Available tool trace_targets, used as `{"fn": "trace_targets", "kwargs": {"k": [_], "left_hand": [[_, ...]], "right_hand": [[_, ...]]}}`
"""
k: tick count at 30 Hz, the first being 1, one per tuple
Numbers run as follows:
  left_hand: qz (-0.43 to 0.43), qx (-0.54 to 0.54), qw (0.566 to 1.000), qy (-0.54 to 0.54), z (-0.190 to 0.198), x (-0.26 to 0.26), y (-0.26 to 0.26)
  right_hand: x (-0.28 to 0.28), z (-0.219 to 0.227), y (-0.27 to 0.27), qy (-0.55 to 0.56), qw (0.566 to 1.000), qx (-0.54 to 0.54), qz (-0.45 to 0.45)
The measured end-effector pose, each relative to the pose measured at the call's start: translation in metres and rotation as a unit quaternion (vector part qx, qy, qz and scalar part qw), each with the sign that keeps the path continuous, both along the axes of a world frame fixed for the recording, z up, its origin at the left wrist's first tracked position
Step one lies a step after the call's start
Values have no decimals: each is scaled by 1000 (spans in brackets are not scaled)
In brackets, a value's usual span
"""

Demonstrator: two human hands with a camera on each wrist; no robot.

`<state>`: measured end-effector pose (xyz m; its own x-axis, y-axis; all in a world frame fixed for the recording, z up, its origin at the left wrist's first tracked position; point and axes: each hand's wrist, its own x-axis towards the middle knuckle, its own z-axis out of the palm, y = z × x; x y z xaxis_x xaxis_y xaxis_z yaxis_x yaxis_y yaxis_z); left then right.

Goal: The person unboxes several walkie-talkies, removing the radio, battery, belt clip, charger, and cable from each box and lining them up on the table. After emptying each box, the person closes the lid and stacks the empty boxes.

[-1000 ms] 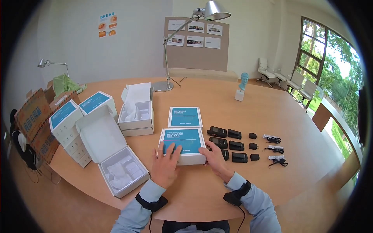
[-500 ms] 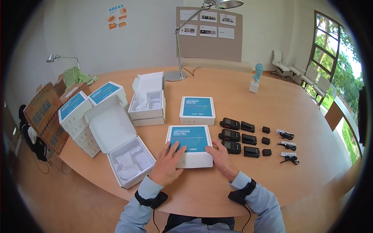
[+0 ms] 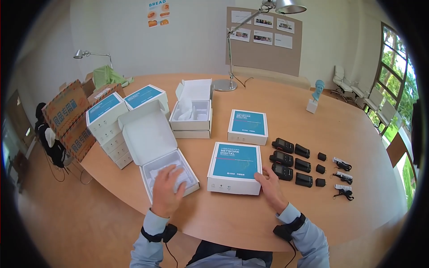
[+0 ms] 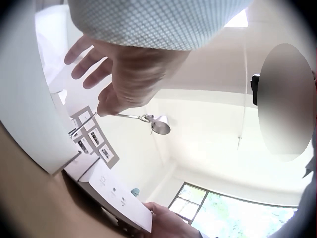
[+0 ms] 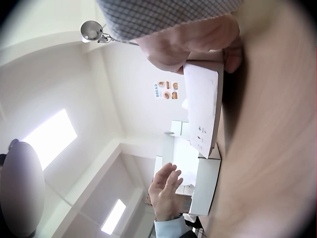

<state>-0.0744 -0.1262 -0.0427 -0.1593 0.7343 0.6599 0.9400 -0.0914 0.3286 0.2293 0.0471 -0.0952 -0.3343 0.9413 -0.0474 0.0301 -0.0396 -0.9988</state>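
In the head view a closed white box with a blue "NETWORK DIGITAL" label [image 3: 237,163] lies flat in front of me. My right hand [image 3: 273,190] grips its right side near the front corner, thumb on the top edge and fingers down the side; the right wrist view shows this hand [image 5: 198,42] at the end of the box [image 5: 202,106]. My left hand [image 3: 167,192] hangs over the front of an open white box [image 3: 147,134], fingers spread and slightly bent, holding nothing. A white moulded insert inside that box is partly hidden by the hand.
Behind stands another closed labelled box [image 3: 248,127]. Open boxes [image 3: 191,127] are stacked left of it, with more closed boxes [image 3: 107,118] beyond. On the right lie rows of black handheld devices [image 3: 282,158], black adapters [image 3: 321,169] and bundled cables [image 3: 343,178]. A desk lamp [image 3: 225,85] stands at the back.
The near closed box has slid towards me, away from the box behind it. My left hand has left its top and moved left over the open box. The right hand stays at its side.
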Motion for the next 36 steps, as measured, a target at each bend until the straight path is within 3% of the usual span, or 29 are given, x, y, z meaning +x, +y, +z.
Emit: {"fn": "trace_targets", "kwargs": {"k": [3, 4, 6, 7, 10, 13, 23, 26, 30, 36], "left_hand": [[203, 62, 964, -159, 0, -42, -21], [207, 64, 963, -158, -4, -59, -25], [271, 41, 905, -325, -19, -92, -27], [275, 44, 904, -324, -25, -106, -27], [28, -19, 824, -565, -39, -144, -17], [10, -33, 802, -596, -43, -167, -3], [17, 40, 820, -571, -67, -175, 25], [8, 58, 840, -540, -55, -166, 26], [-33, 82, 828, -553, -35, -157, 21], [-114, 108, 801, -577, 2, -135, 30]], "right_hand": [[2, -10, 4, 17, 1000, -6, 7], [1, -9, 4, 18, 1000, -5, 11], [0, -6, 1, 11, 1000, 3, -5], [0, -4, -1, 12, 1000, 4, 0], [0, 2, -4, 26, 1000, -15, 6], [1, 2, -2, -9, 1000, 0, 4], [1, 15, -7, -23, 1000, -11, 12], [5, 23, -8, -59, 998, 1, 22], [6, 13, -3, -177, 980, 87, 10], [2, 33, -13, -215, 970, 111, 19]]}}
